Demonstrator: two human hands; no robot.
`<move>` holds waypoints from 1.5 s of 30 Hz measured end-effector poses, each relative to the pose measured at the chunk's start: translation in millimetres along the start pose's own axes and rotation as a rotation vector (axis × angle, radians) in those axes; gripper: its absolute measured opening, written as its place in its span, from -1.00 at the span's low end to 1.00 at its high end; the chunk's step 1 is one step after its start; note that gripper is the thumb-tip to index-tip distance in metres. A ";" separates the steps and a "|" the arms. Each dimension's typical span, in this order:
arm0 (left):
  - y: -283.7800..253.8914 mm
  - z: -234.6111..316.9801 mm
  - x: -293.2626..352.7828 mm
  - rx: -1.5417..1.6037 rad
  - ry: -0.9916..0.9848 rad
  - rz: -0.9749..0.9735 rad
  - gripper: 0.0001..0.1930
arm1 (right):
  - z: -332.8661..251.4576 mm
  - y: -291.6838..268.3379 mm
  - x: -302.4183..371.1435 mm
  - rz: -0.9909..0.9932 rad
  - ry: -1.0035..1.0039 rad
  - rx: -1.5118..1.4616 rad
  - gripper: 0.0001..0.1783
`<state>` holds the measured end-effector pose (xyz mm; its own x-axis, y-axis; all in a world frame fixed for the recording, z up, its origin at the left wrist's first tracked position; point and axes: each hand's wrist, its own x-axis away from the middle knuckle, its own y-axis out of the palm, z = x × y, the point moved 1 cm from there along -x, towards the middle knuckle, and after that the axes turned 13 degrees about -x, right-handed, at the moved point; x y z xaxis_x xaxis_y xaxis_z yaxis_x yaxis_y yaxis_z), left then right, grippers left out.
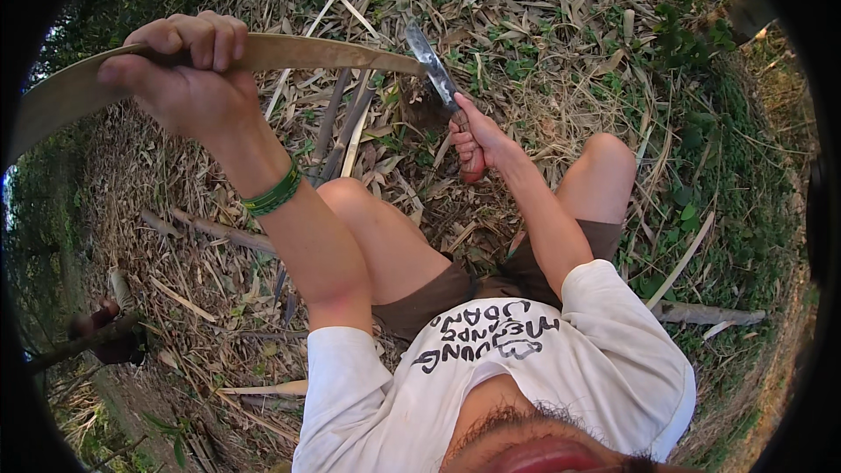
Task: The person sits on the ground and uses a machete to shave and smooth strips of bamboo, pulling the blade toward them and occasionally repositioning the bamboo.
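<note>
We seem to be trimming the long bamboo-like strip [315,52] raised before us, our left hand [188,74] clenched round it, our right hand [480,133] wrapped on the knife [438,79] apparently meeting its end; the next stroke probably calls for steady control.

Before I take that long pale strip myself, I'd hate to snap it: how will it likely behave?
The strip probably flexes springily rather than flopping: it holds one smooth curve. It seems light for its length, since the left hand alone grips it. Being flat, it likely won't roll.
</note>
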<state>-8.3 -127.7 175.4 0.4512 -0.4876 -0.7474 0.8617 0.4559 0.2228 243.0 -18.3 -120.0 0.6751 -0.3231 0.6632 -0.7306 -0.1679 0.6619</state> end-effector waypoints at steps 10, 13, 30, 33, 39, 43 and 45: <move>0.4 4.3 6.6 0.016 -0.024 0.108 -0.30 | -7.1 8.3 16.3 0.186 -0.475 0.471 -0.41; 9.5 4.1 5.6 0.005 -0.029 0.111 -0.29 | -4.8 0.8 12.0 0.231 -0.494 0.454 -0.40; 12.9 -2.1 -0.4 -0.029 0.012 0.009 -0.29 | -57.3 113.1 94.0 -0.052 -1.397 0.296 -0.39; 24.8 -2.0 1.5 -0.021 -0.013 0.036 -0.32 | 6.0 2.1 -13.0 0.253 -0.969 0.484 -0.32; 12.6 -4.2 5.0 -0.107 -0.025 0.105 -0.35 | 12.0 -6.8 -15.6 0.509 -0.745 0.830 -0.18; 3.7 -7.7 2.0 0.007 0.007 -0.076 -0.32 | -26.0 20.3 27.4 0.403 -0.789 0.895 -0.25; 5.7 -9.4 2.4 0.050 0.014 -0.160 -0.29 | -44.4 63.1 65.8 0.238 -0.993 0.727 -0.33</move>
<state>-4.5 -119.4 169.0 0.3041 -0.5409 -0.7842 0.9331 0.3350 0.1308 245.9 -8.8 -19.1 0.3809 -0.9244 -0.0190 -0.9245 -0.3811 0.0061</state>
